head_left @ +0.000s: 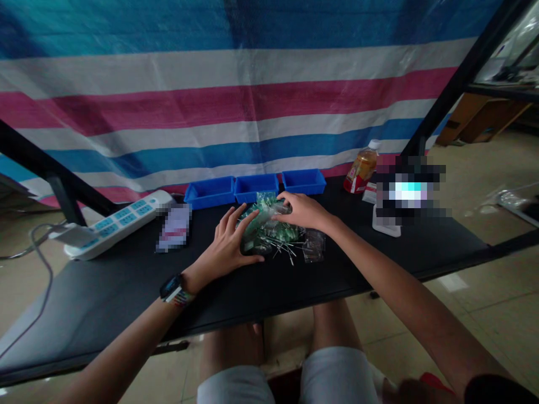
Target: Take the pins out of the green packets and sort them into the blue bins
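Observation:
On the black table lies a heap of small clear and green plastic packets (286,231), with several thin metal rods (287,248) sticking out at its front. My left hand (229,238) rests against the heap's left side, fingers spread and thumb stretched along the table. From the right, my right hand (301,210) reaches over the heap's top, its fingers curved and thumb apart, touching the packets. Whether it grips any single packet I cannot make out. A flat clear packet (314,246) lies at the heap's right edge.
Three blue trays (210,193) stand in a row behind the heap. A white power strip (122,221) and a blurred-out flat item (174,227) lie to the left. At the right are a drink bottle (362,166) and a pixelated bright object (408,191). A striped sheet (252,106) hangs behind.

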`<state>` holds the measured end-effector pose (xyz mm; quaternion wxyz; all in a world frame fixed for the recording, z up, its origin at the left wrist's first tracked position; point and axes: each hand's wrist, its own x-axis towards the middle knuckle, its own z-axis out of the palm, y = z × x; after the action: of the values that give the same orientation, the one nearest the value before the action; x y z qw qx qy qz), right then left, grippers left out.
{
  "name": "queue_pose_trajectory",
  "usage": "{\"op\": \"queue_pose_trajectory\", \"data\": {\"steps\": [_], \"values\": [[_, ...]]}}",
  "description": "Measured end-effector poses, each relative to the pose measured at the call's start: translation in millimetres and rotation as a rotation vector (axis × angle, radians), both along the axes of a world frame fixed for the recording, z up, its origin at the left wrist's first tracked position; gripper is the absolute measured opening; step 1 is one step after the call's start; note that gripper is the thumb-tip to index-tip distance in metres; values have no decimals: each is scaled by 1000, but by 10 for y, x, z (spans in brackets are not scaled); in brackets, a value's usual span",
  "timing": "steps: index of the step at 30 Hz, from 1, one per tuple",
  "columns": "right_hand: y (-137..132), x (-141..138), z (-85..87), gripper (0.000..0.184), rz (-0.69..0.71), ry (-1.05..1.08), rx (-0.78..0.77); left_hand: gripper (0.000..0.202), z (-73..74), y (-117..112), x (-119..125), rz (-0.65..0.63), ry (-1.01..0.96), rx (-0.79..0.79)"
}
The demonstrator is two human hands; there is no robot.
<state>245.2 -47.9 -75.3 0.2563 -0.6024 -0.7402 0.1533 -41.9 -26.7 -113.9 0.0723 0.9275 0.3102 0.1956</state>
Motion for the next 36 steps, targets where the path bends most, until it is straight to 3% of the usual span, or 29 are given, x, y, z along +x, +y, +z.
{"op": "queue_pose_trajectory", "data": {"steps": [3, 5, 8, 11, 14, 18, 22, 26, 29, 32, 34, 36], "values": [[-263, 15, 58, 58, -18, -88, 168, 116, 51, 45, -40, -80, 66, -44], [-464, 59, 66, 62, 104, -59, 200, 109, 74, 71, -34, -112, 86, -56], [-701, 163, -29, 94, 314, -64, 124, 99, 66, 108, 17, -146, 103, -53], [-741, 248, -226, 121, 360, -127, 67, 93, 13, 132, 90, -156, 113, -75], [-587, 245, -395, 127, 356, -130, 60, 82, -26, 100, 164, -159, 82, -106], [-319, 119, -460, 116, 406, -148, 140, 64, 15, -12, 230, -164, -7, -141], [-189, -4, -442, 82, 404, -182, 243, 52, 84, -75, 242, -144, -69, -190], [-111, -35, -384, 54, 377, -137, 250, 45, 91, -35, 273, -95, -165, -212], [27, -14, -286, 40, 363, 97, 156, 48, 76, 61, 338, 60, -302, -241], [218, 15, -167, 42, 353, 327, -47, 48, 73, 180, 387, 180, -455, -335], [317, 30, -94, 43, 351, 365, -148, 46, 89, 236, 385, 185, -514, -381], [354, 38, -35, 41, 312, 286, -151, 46, 118, 257, 354, 174, -498, -392]]}}
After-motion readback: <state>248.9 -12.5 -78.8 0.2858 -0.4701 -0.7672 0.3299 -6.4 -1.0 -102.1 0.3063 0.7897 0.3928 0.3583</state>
